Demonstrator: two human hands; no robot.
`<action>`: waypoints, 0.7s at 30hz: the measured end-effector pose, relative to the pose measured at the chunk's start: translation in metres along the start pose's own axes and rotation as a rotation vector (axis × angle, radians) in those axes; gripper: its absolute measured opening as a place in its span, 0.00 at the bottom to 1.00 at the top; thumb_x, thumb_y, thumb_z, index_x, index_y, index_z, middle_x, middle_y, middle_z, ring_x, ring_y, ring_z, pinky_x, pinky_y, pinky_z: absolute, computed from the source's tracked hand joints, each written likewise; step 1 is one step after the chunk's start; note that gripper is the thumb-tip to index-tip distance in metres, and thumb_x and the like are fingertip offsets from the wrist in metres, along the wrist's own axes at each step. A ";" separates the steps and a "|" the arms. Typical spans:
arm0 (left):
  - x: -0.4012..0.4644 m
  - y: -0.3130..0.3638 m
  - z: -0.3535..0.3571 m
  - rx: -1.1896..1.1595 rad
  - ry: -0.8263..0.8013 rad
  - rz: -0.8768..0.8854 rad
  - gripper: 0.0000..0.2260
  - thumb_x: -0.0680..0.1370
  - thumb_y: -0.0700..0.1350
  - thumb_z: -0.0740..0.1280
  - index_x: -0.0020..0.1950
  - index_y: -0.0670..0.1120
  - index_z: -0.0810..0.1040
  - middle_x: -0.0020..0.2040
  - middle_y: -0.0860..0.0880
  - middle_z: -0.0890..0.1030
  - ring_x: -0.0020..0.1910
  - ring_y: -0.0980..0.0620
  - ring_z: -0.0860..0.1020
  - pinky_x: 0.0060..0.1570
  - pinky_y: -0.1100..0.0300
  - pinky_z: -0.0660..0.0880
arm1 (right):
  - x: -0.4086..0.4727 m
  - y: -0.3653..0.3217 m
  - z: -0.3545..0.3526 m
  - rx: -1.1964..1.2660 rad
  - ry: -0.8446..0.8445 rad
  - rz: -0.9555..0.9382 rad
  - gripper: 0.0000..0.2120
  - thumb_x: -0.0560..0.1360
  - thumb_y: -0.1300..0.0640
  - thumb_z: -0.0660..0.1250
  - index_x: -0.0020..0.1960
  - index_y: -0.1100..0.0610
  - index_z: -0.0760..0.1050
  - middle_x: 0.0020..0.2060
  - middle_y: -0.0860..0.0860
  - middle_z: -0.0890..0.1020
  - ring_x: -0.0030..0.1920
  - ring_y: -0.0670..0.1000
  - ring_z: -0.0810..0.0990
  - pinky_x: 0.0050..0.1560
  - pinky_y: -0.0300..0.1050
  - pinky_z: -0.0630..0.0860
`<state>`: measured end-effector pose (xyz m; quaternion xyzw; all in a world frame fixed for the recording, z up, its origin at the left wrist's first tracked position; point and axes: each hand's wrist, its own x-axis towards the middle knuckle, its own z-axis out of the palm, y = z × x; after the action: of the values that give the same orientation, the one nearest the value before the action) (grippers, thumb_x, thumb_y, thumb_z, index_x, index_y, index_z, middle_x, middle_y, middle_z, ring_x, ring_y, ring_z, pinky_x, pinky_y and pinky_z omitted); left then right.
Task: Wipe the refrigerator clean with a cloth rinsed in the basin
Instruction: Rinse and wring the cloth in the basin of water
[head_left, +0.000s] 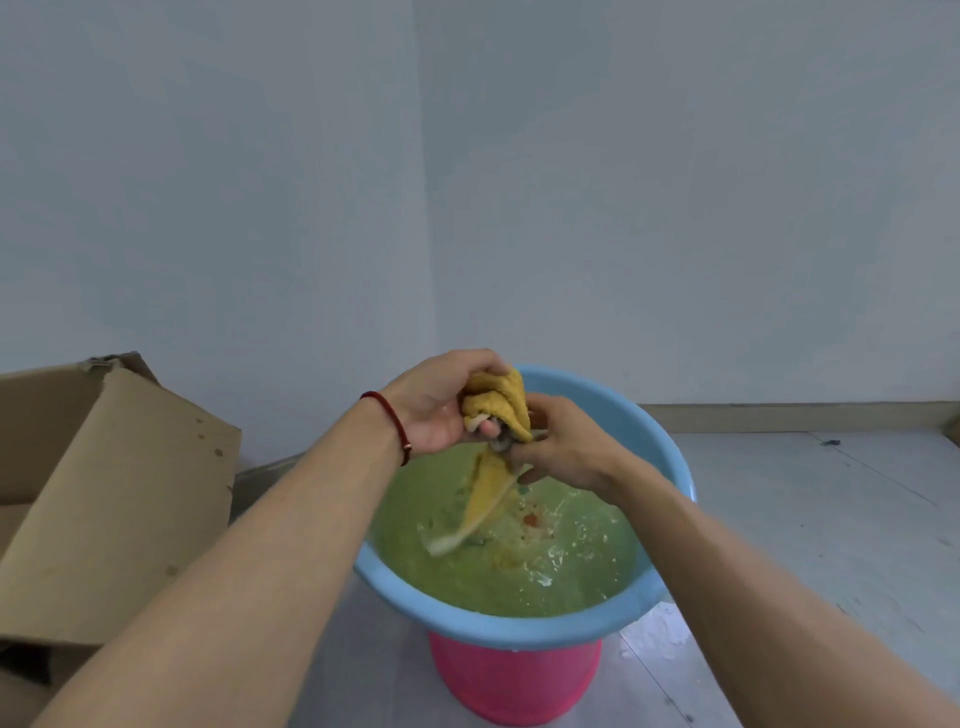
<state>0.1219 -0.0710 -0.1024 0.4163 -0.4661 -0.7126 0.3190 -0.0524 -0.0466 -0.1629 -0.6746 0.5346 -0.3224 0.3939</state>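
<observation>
Left hand: my left hand (441, 402) is curled tight round the bunched top of the yellow cloth (498, 402), just above centre of the frame.
Right hand: my right hand (563, 447) pinches the same cloth just beside the left, fingers clamped on it.
Cloth: its loose tail hangs down toward the water, tip close to the surface.
Basin: the blue basin (519, 629) sits in the lower centre on a pink stool (514, 680), holding cloudy greenish water (519, 582) with bits floating.
Bracelet: a red bracelet (392, 421) on my left wrist.
Box: a cardboard box (114, 499) at lower left, on the floor.
</observation>
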 end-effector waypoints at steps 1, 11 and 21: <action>-0.002 0.002 -0.009 -0.035 -0.024 -0.023 0.03 0.79 0.37 0.64 0.46 0.40 0.76 0.36 0.44 0.76 0.30 0.49 0.71 0.24 0.63 0.71 | 0.002 -0.002 -0.005 0.010 0.005 0.001 0.13 0.72 0.64 0.74 0.55 0.54 0.80 0.48 0.52 0.85 0.48 0.56 0.87 0.45 0.54 0.86; -0.004 -0.024 -0.029 0.437 -0.201 -0.202 0.08 0.75 0.32 0.73 0.51 0.39 0.79 0.42 0.45 0.78 0.44 0.50 0.80 0.51 0.53 0.83 | -0.003 -0.026 -0.039 -0.045 0.089 -0.006 0.13 0.69 0.64 0.72 0.53 0.61 0.77 0.39 0.54 0.81 0.38 0.50 0.78 0.43 0.51 0.79; 0.017 -0.077 0.006 0.199 -0.167 0.006 0.18 0.75 0.36 0.75 0.63 0.39 0.77 0.51 0.42 0.83 0.49 0.43 0.82 0.53 0.35 0.80 | -0.012 -0.021 -0.038 0.729 -0.102 0.017 0.13 0.71 0.70 0.66 0.54 0.63 0.81 0.46 0.58 0.83 0.46 0.56 0.81 0.50 0.54 0.74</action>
<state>0.1042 -0.0549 -0.1779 0.3835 -0.5609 -0.6939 0.2384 -0.0777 -0.0397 -0.1261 -0.5008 0.3698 -0.4546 0.6371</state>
